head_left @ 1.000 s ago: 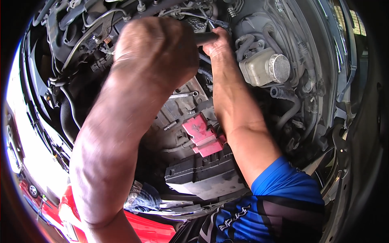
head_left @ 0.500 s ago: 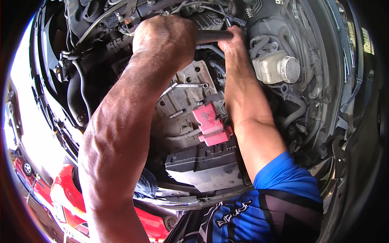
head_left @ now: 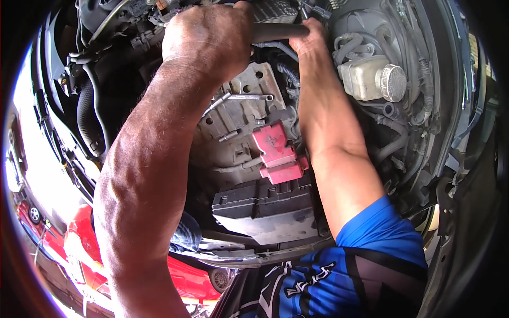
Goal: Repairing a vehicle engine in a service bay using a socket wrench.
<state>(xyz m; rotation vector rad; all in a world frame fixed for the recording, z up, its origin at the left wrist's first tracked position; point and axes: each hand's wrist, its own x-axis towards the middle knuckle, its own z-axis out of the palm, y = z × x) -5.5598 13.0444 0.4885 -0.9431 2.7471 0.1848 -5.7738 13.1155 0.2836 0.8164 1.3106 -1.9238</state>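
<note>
Deep in the engine bay, my left hand (head_left: 209, 40) is closed in a fist at one end of a dark grey tube-like bar (head_left: 278, 32). My right hand (head_left: 312, 37) grips its other end, fingers partly hidden. Below my hands, a ratchet wrench (head_left: 246, 97) lies on the dirty metal battery tray (head_left: 260, 79). A small socket piece (head_left: 229, 136) rests lower on the tray. Beside it sits a red plastic terminal cover (head_left: 274, 146). What my left fingers wrap round underneath cannot be made out.
A black fuse box (head_left: 265, 204) stands near the front edge. Right of my right forearm is a translucent fluid reservoir (head_left: 366, 79) with a round cap. A ribbed black hose (head_left: 87, 116) and cables run at the left. Red cars (head_left: 191, 278) are parked beyond the bay.
The view has shifted slightly, so the engine bay appears a little higher. Both hands keep hold of the grey bar, which sits more level now.
</note>
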